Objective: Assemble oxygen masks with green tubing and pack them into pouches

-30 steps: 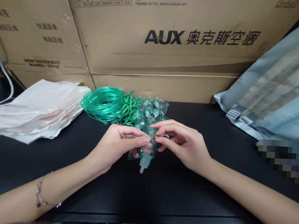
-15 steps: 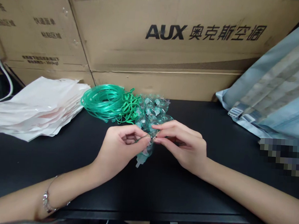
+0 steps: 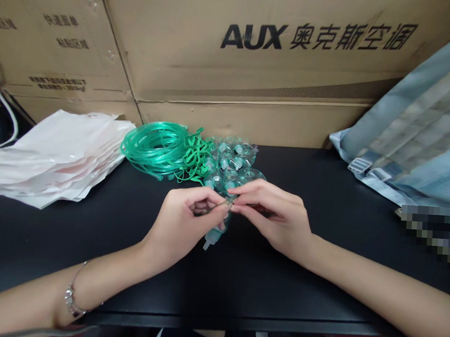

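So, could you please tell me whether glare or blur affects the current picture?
In the head view, bright highlights streak the green tubing; also in the head view, the held mask lacks crisp detail, and a patch at right is pixelated.

The left arm and the right arm reach inward from the lower corners. The left hand presses its thumb toward bent fingers, and the right hand gathers its fingertips closely, just beside the left thumb.
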A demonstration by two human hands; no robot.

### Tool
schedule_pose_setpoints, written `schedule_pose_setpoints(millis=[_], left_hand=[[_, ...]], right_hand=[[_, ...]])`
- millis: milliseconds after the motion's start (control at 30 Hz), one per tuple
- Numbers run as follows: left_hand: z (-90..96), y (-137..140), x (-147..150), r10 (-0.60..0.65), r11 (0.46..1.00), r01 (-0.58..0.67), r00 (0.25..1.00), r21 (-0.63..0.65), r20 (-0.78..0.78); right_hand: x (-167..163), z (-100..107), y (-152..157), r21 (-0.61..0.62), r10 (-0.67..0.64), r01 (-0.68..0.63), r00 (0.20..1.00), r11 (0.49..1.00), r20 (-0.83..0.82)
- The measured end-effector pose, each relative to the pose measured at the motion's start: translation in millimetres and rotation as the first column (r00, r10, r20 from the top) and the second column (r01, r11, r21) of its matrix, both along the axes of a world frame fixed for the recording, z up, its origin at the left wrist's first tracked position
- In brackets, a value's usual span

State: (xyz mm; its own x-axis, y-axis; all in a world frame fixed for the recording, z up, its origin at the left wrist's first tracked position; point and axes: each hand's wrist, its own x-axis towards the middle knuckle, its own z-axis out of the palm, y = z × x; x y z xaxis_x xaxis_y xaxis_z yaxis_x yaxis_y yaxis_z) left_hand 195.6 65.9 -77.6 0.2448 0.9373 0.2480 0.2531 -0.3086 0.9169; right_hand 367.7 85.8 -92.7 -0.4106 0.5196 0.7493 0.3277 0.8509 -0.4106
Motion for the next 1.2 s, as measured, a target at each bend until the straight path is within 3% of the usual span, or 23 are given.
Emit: schedule_pose_setpoints(millis=[167, 367, 567, 767, 1067, 1200], left_hand=[[0.6, 5, -4, -0.101, 0.994, 0.1, 0.995, -0.034, -0.021], [1.0, 3, -5, -0.11, 0.992, 0.108, 0.994, -0.058, -0.027], [5.8, 4, -4, -0.135, 0.981, 0.141, 0.99, -0.133, 0.046], [6.6, 6, -6, -0.182, 0.97, 0.189, 0.982, -0.156, 0.055], [9.4, 5, -8, -0.18, 0.978, 0.179, 0.984, -0.104, 0.005], [8.2, 5, -6, -0.147, 0.983, 0.154, 0.986, -0.101, 0.074]], right_hand=[[1, 6, -3, -0.057, -0.038, 0.042, 0.997, 0.997, 0.073], [-1, 7, -5, -0.33, -0.028, 0.022, 0.999, 0.944, -0.015], [-1, 10, -4, -0.323, 0.003, -0.009, 1.0, 0.946, -0.02], [-2, 9, -3, -0.44, 0.078, -0.118, 0.991, 0.89, -0.107], [-3, 9, -6, -0.304, 0.078, -0.088, 0.996, 0.949, -0.043], [-4, 13, -5, -0.411, 0.057, -0.083, 0.996, 0.908, -0.074]])
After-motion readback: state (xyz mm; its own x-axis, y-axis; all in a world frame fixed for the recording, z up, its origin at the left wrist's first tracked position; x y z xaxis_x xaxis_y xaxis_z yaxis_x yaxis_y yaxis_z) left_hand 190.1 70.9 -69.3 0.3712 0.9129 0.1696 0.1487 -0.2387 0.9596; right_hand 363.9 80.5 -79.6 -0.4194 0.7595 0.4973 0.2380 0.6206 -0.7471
